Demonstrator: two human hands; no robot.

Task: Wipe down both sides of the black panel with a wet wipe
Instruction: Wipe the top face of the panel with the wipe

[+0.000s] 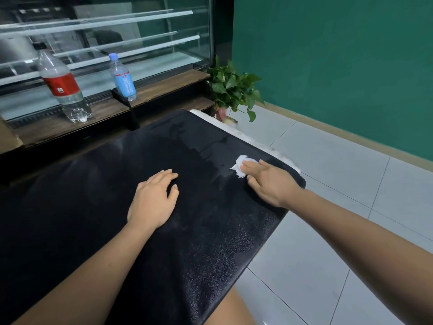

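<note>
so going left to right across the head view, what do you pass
red-label bottle → blue-label bottle → left hand → wet wipe → right hand

Nothing readable here: on the wooden ledge [112,109], the big bottle's [75,106] red label [61,85] and the small bottle's [116,65] blue label [125,84] are too blurred.
</note>
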